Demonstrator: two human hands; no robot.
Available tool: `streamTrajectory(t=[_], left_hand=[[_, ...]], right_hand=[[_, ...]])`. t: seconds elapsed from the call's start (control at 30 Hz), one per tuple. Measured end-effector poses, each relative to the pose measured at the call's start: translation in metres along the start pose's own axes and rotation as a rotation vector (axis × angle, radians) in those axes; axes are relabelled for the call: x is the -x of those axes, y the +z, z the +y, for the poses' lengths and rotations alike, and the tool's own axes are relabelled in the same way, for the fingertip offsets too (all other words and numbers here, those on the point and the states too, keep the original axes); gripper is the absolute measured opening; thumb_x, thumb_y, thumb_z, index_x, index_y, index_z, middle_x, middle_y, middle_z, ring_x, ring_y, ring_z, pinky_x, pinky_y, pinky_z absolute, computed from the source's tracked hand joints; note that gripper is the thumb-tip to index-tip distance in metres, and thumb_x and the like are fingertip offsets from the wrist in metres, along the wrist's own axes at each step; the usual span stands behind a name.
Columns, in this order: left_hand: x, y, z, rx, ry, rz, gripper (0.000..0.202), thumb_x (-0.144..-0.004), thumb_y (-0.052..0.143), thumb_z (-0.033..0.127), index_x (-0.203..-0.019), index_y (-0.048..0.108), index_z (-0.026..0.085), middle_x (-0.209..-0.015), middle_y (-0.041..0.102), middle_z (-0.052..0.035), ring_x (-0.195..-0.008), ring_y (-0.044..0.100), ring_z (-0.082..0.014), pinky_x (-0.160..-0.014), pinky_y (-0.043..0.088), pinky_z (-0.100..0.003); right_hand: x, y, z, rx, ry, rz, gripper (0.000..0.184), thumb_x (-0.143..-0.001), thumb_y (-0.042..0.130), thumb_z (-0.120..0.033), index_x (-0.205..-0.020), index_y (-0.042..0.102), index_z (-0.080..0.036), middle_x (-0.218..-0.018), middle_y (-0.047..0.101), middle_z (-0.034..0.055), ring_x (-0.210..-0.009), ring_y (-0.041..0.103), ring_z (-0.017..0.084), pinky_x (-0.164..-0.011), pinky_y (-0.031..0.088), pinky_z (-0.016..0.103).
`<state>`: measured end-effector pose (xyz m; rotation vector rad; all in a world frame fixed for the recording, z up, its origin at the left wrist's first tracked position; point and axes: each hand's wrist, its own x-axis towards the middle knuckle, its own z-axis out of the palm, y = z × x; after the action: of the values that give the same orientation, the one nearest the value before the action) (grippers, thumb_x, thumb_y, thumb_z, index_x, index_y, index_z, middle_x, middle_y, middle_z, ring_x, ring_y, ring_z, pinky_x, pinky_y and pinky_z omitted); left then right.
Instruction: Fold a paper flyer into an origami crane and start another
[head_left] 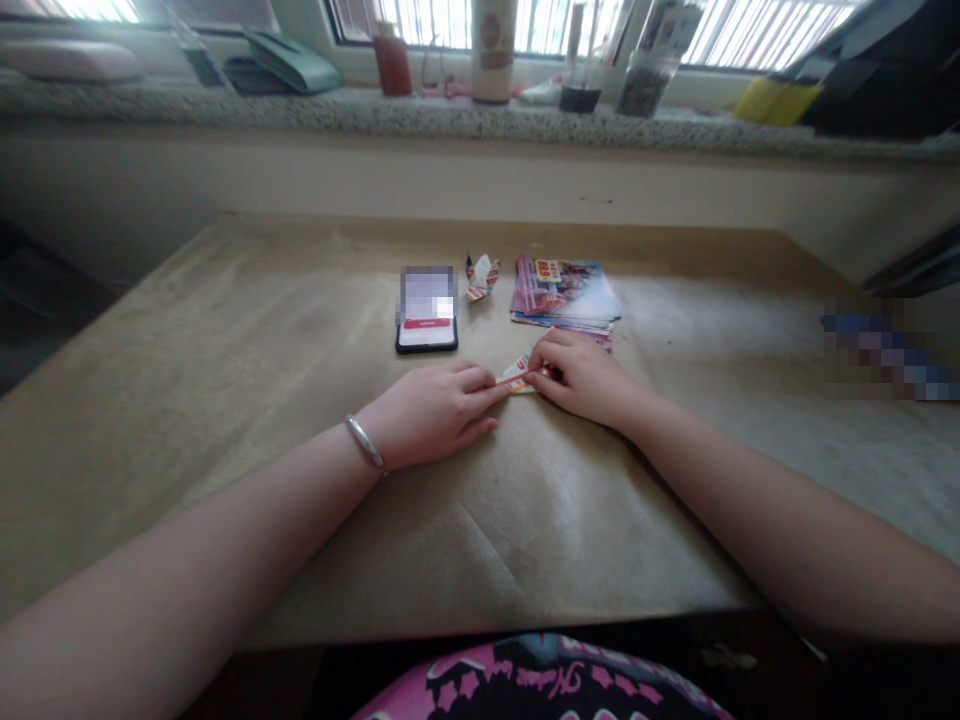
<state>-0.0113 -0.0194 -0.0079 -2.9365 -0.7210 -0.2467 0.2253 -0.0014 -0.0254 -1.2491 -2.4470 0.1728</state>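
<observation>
So yeah, my right hand [576, 372] is pinching the folded paper [515, 378] on the table [300, 300]; my left hand [442, 412], stretched out flat, touches its other end, nearer me than the phone [426, 335].

Left hand [431, 410] palm down, fingers [475, 379] extended; right hand [585, 372] pinching.

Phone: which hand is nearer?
Left. The left hand is just in front of the phone, on the wearer's side; the right hand is farther, off to its right.

Head-worn camera looks forward and down across the table [300, 330] toward the windowsill [420, 117]
</observation>
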Motion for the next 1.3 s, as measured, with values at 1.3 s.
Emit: streamTrajectory(t=[1.3], left_hand=[[0.000,0.003,-0.006,-0.028,0.058,0.056,0.034,-0.094,0.046,0.028,-0.121,0.061,0.015,-0.102,0.064,-0.0111,-0.093,0.059,-0.0205,-0.083,0.052,-0.033]], right_hand=[[-0.011,-0.003,-0.027,0.284,0.064,-0.181,0.024,-0.093,0.043,-0.030,-0.090,0.061,-0.016,-0.099,0.068,0.0111,-0.094,0.059,0.025,-0.079,0.032,0.036]])
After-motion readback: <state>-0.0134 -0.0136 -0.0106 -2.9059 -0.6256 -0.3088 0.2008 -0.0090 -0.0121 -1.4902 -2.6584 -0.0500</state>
